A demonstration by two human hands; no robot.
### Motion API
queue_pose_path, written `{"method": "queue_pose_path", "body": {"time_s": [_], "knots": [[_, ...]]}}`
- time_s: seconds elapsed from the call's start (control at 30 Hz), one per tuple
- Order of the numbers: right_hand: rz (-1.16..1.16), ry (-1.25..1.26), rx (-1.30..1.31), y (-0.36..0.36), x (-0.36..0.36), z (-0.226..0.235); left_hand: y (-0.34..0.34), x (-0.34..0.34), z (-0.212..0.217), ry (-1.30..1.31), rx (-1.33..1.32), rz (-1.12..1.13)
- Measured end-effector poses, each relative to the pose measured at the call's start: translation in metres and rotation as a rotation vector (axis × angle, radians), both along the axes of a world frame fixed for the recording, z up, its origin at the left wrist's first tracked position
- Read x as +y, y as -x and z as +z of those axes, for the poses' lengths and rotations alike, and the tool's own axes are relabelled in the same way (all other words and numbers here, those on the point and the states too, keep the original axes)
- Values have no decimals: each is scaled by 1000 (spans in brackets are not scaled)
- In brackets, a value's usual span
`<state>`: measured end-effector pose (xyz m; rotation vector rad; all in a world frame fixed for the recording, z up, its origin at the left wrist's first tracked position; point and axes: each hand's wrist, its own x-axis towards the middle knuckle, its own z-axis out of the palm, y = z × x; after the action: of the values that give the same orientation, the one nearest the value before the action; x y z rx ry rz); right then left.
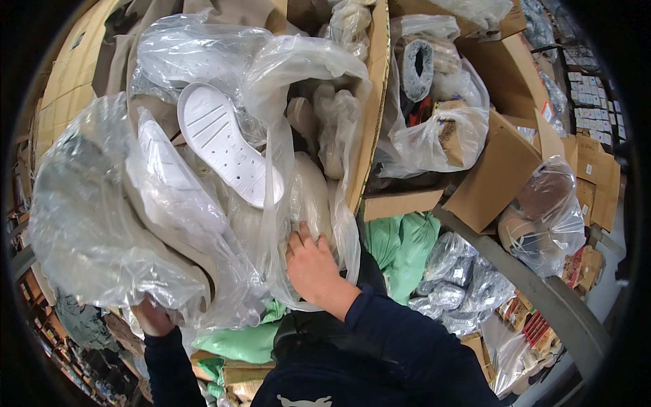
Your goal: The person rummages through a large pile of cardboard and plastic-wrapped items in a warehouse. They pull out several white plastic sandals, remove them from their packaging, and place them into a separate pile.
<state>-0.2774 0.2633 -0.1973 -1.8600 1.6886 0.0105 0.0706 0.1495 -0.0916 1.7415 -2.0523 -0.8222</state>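
Note:
My left hand is at the lower edge of a large, bulging clear plastic bag on the left. Its fingers are partly hidden by the plastic and look closed on it. My right hand rests with fingers apart on a beige, plastic-covered piece inside an opened clear bag. A white shoe sole with grooves and small holes lies between the bags, its lower end behind the plastic. Left of it is a plastic-wrapped white piece.
A cardboard wall stands right of the bags. Beyond it, an open box holds a bag with a fuzzy grey piece. Green sacks, silvery wrapped packs and a grey metal bar lie at the right.

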Motion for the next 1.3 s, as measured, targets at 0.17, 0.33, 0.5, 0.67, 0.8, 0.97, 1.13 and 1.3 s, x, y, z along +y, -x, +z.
{"method": "queue_pose_path", "body": {"time_s": [0.17,0.33,0.5,0.67,0.8,0.97,1.13,1.3], "knots": [[-142,-47,-276,21,1,6,15,-23,-7,-332,760,405],[-477,152,-433,49,-3,10,-1,-9,-7,-283,706,596],[-390,23,-217,39,-15,-7,-22,7,-27,-222,571,609],[-380,-28,-102,23,-19,-32,-9,12,-36,-182,395,303],[-497,159,-102,39,-18,-8,3,27,-28,170,-267,35],[-1000,383,-319,105,6,122,-6,69,-1,148,40,80],[-1011,759,-802,114,56,213,7,85,16,271,32,-179],[-899,816,-1078,33,70,206,63,88,10,-132,695,105]]}}
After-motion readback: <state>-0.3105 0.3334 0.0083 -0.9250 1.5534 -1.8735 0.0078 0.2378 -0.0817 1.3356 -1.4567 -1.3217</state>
